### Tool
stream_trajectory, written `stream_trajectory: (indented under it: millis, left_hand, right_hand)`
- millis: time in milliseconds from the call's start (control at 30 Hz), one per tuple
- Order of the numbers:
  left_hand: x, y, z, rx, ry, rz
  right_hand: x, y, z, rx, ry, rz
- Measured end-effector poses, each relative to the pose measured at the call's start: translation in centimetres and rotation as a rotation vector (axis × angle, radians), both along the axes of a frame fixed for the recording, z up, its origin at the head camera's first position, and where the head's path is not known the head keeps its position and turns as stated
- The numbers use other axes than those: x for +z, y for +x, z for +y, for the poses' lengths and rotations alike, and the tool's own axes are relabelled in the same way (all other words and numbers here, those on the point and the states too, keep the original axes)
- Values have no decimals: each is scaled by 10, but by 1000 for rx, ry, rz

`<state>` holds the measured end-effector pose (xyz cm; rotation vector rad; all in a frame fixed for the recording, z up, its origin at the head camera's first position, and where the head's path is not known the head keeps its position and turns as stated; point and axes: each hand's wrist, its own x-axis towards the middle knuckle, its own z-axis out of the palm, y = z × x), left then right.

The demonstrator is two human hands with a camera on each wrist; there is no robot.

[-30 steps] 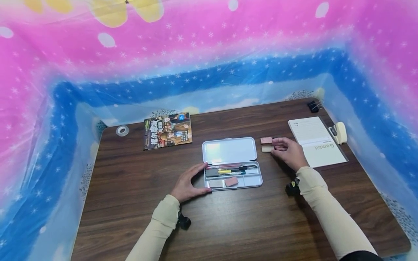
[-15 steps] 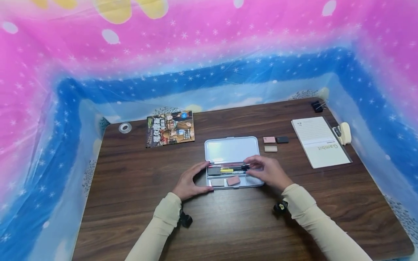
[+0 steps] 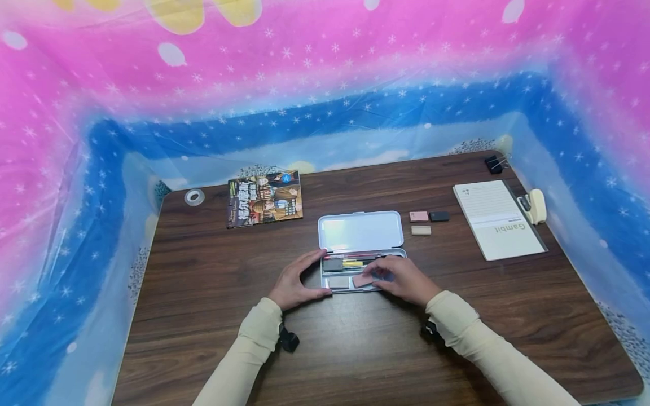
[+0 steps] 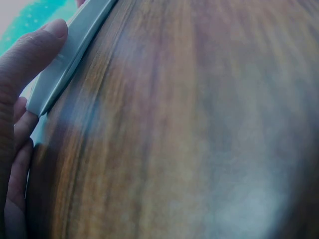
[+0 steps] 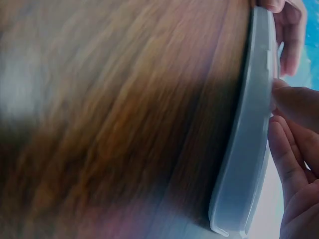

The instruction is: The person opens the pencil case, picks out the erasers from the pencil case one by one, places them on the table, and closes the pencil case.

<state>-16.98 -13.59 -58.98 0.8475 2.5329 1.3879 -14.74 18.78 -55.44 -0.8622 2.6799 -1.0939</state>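
A white metal pencil case (image 3: 360, 232) lies with its lid raised at the middle of the table. My left hand (image 3: 295, 283) grips its left end, thumb at the front edge and fingers at the back corner; the left wrist view shows the thumb against the case wall (image 4: 67, 62). Over the front compartment, my right hand (image 3: 406, 279) pinches a pink eraser (image 3: 361, 280), partly covered by the fingers. A whitish eraser (image 3: 339, 282) lies left of it. Behind are several pens, a yellow one (image 3: 352, 264) among them, and a dark grey block (image 3: 332, 265).
Right of the case lie a pink eraser (image 3: 418, 216), a black eraser (image 3: 439, 216) and an off-white eraser (image 3: 421, 230). Farther right are a notebook (image 3: 497, 220), a cream stapler (image 3: 535, 207) and a binder clip (image 3: 493, 164). A comic book (image 3: 265, 199) and tape roll (image 3: 194, 197) lie back left.
My right hand has let go of a black eraser beside the other loose ones, moved left to the case and taken hold of the pink eraser inside. The left hand stays on the case.
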Motion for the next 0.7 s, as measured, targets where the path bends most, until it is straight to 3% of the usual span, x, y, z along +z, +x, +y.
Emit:
stream_trajectory:
  millis: [200,700]
  left_hand:
    - [1,0,1,5,-9,-16]
    - [2,1,2,11,-12,5]
  right_hand:
    - [-1,-1,-3,19,41,15]
    - [-9,2,-4,-8,-87,-22]
